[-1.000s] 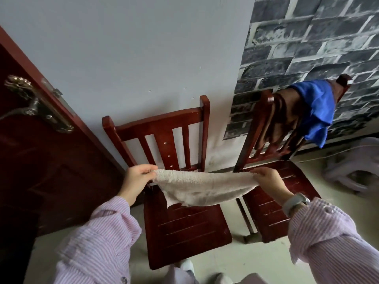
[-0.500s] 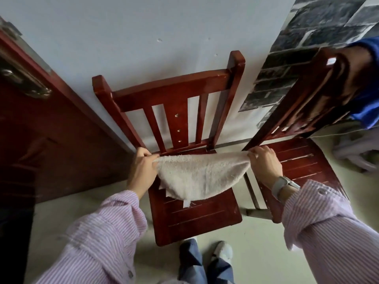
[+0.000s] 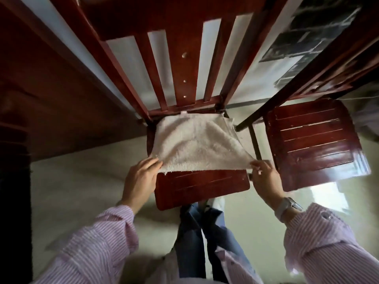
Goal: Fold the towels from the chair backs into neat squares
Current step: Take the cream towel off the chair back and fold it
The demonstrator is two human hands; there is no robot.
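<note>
1. The chair (image 3: 202, 184) fills the middle of the frame, its slatted back running to the top edge; a second chair (image 3: 313, 144) stands at right.
2. The towel (image 3: 194, 144) lies spread over the seat's far half, centre frame. It looks light, soft and floppy, so corners are the best hold.
3. The left hand (image 3: 140, 181) pinches the near left corner; the right hand (image 3: 266, 179) pinches the near right one.

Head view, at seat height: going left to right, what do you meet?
Dark wooden door → left hand gripping the towel's near left corner → white towel spread on the chair seat → right hand pinching the near right corner → second chair seat.
</note>
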